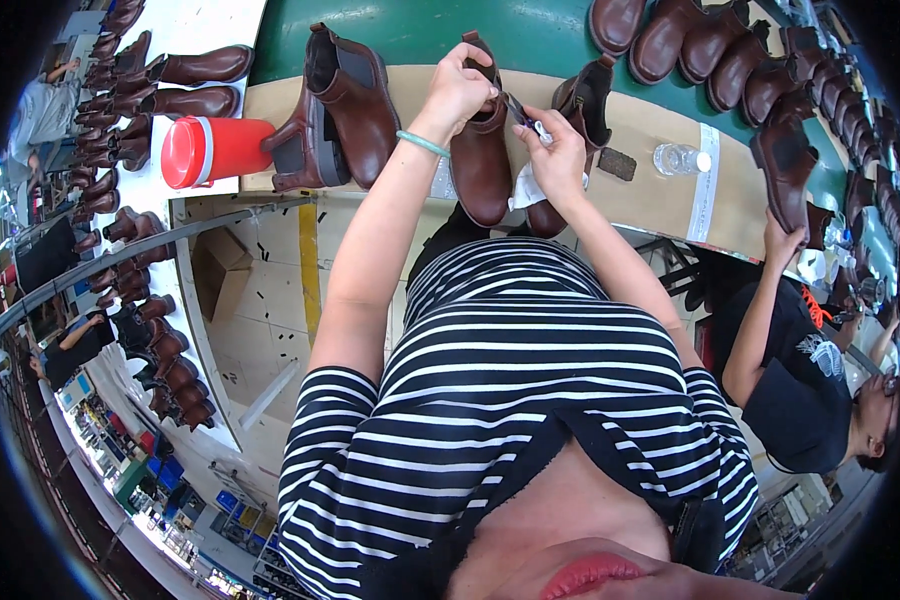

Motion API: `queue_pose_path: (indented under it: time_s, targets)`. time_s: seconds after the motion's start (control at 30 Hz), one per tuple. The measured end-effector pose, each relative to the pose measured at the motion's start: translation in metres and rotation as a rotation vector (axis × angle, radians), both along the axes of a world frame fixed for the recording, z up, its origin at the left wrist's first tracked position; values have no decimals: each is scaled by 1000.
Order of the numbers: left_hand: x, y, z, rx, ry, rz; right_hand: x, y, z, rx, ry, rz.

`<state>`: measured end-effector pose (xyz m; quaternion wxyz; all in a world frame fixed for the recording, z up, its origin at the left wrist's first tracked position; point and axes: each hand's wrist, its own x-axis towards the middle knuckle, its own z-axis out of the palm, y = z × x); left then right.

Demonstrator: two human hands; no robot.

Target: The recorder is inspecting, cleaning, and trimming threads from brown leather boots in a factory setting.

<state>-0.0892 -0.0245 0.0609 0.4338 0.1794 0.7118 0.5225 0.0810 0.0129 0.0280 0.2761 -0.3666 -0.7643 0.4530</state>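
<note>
A brown leather ankle boot point(480, 165) stands upright in front of me, toe toward me. My left hand point(457, 95), with a green bangle at the wrist, is closed in a pinch at the boot's upper opening; what its fingertips hold is too small to make out. Just right of it, my right hand point(558, 150) grips a small dark-tipped tool point(516, 108), pointed at the boot's upper. A crumpled white cloth point(526, 188) hangs below the right hand. Another brown boot point(583, 105) stands behind that hand, partly hidden by it.
On the cardboard-covered bench point(650, 205) are an upright boot point(360, 120), a tipped boot point(295, 155), a red jug point(205, 150), a dark block point(618, 163) and a clear bottle point(678, 158). Several boots line the green surface point(560, 50). At right a co-worker holds a boot point(785, 165).
</note>
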Motion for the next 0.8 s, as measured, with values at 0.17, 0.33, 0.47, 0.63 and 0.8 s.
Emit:
queue_pose_path:
  time_s: [0.17, 0.33, 0.47, 0.63, 0.8]
  targets:
    - [-1, -2, -1, 24, -20, -53, -2, 0, 6, 21, -52, -5]
    - [-3, -3, -5, 58, -35, -77, -4, 0, 9, 29, -55, -21]
    - [-4, -2, -5, 61, -35, -84, -3, 1, 6, 57, -59, -19]
    - [-4, -2, -9, 70, -45, -76, -2, 1, 13, 106, -87, -4]
    - [-3, -1, -9, 65, -28, -79, -1, 2, 9, 167, -80, 7]
